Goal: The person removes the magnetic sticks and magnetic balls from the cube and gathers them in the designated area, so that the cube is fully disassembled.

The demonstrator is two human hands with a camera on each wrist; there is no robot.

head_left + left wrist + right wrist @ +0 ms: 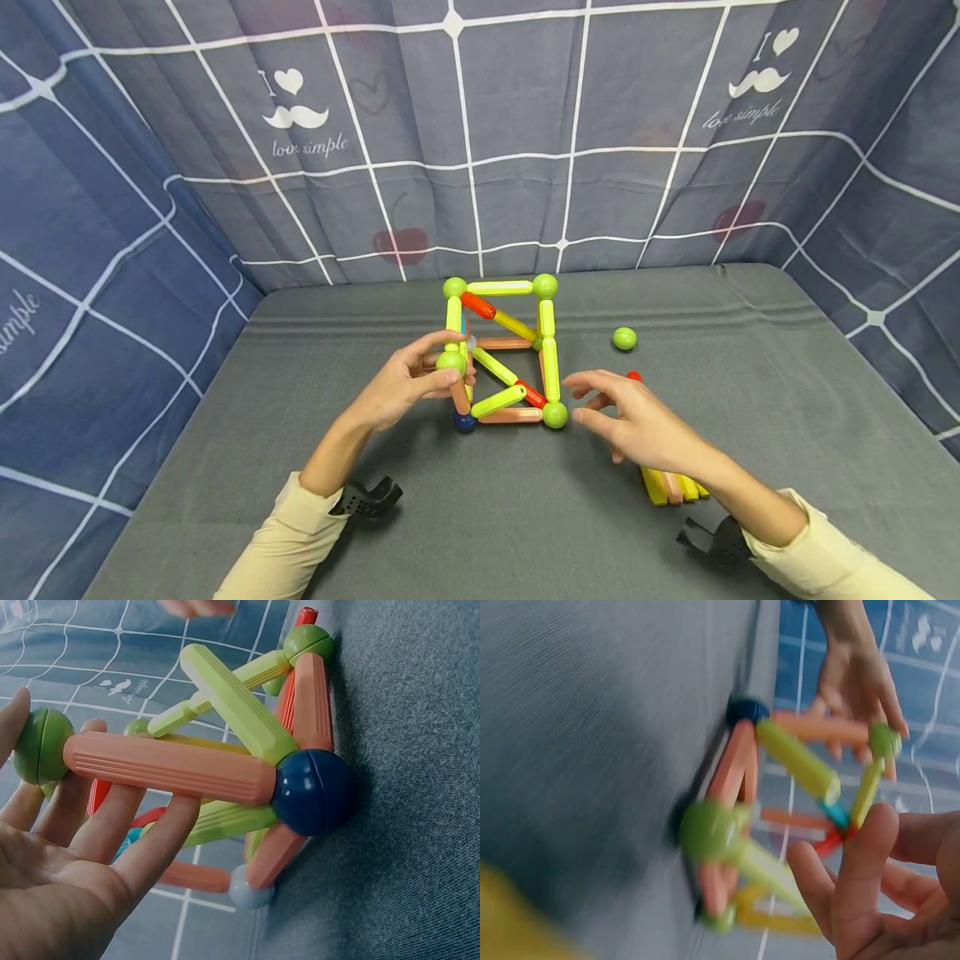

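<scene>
A cube-like frame of magnetic rods and balls stands on the grey cloth. My left hand point(393, 387) holds the green ball point(43, 746) at its near left upper corner, thumb on one side, fingers behind. From that ball an orange rod point(165, 766) runs down to a dark blue ball point(315, 792). A yellow-green rod point(498, 402) slants up from the blue ball, its other end free. My right hand point(637, 417) hovers right of the frame with bent, spread fingers and nothing between them. Nearest to it is the front right green ball point(555, 415).
A loose green ball point(624, 338) lies behind my right hand. Yellow and orange rods point(655, 487) lie side by side under the right wrist, partly hidden, with a red end point(634, 376) showing beyond the hand. A checked curtain point(517, 200) encloses the back and sides.
</scene>
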